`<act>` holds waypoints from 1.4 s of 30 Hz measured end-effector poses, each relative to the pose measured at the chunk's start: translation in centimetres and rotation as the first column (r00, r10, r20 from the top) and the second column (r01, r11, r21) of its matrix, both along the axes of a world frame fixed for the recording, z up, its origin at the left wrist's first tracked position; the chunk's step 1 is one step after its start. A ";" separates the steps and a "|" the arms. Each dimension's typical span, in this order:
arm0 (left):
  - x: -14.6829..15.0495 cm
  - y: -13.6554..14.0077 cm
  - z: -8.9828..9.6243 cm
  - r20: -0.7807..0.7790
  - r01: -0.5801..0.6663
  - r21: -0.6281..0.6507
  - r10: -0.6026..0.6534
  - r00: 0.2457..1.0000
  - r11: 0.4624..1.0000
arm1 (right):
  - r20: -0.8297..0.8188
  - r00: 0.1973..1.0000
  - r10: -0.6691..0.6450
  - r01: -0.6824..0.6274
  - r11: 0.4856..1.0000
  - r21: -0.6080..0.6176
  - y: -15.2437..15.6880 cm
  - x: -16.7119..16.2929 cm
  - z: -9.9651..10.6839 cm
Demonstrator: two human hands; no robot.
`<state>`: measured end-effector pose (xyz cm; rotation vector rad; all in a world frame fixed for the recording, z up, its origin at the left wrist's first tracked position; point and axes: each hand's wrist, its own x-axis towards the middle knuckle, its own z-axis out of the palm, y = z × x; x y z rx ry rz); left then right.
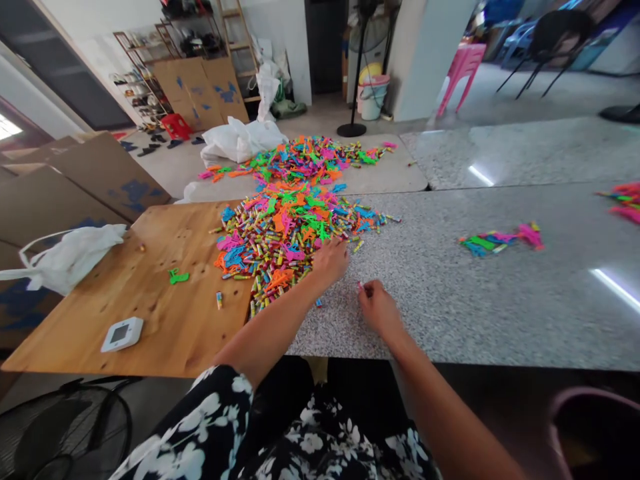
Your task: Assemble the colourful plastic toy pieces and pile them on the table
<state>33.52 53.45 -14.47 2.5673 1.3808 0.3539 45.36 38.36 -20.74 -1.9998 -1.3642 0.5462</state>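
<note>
Your reference is the mixed heap of plastic toy pistols and small printed tubes (295,233), standing on the counter (430,300) and reaching the edge of the wooden panel. The heap lies ahead of your hands and to their left, and its long axis runs away from you. Within it, the tubes point in mixed directions.

Your left hand (331,260) is the nearer of the two, at the heap's right-hand near edge. Its fingers are bent downward, their tips partly hidden; whether they grip a piece cannot be told. A loose yellow tube (359,246) lies just beside the heap's right edge, beyond this hand, its axis slanting.

Your right hand (380,307) is apart from the heap, to its right and closer to you. Thumb and forefinger are pressed together on a small pink piece (359,286), too small to identify.

Well to the right of the heap is a cluster of toy pistols (500,240); to its left, on the wooden panel (165,320), lies one green toy pistol (178,276).
</note>
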 end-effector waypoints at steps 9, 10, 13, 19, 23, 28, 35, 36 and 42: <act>0.0 4.2 -0.1 -0.219 -0.114 0.028 0.117 0.969 0.993 | -0.233 0.969 -0.082 0.094 0.995 0.040 -5.7 3.0 -0.9; -1.0 4.0 0.0 -0.186 -0.104 0.022 0.106 0.977 0.994 | -0.250 0.964 -0.090 0.102 0.994 0.038 -5.6 2.9 -0.7; -3.7 3.2 0.5 0.031 -0.099 -0.059 0.101 0.994 0.993 | -0.340 0.937 -0.083 0.106 0.993 0.051 -4.6 1.7 0.2; -6.7 -1.3 1.8 0.669 0.014 -0.550 0.430 0.607 0.835 | -0.628 0.772 0.094 0.032 0.982 0.185 -2.9 -1.8 4.3; -6.8 -5.8 2.6 0.716 0.264 -0.684 0.556 0.423 0.680 | -0.738 0.656 0.158 0.060 0.964 0.260 -2.0 -3.4 6.8; -6.4 -8.6 3.1 0.727 0.296 -0.679 0.558 0.400 0.672 | -0.784 0.592 0.185 0.085 0.954 0.289 -1.6 -3.9 7.8; -6.7 -9.1 3.6 0.756 0.293 -0.630 0.482 0.442 0.719 | -0.799 0.576 0.175 0.094 0.956 0.276 -2.3 -3.7 8.4; -6.7 -9.2 3.7 0.758 0.287 -0.625 0.474 0.448 0.726 | -0.800 0.573 0.175 0.095 0.956 0.277 -2.4 -3.7 8.5; -6.6 -9.7 3.7 0.773 0.258 -0.581 0.425 0.470 0.772 | -0.829 0.535 0.161 0.056 0.973 0.225 -2.7 -3.0 9.1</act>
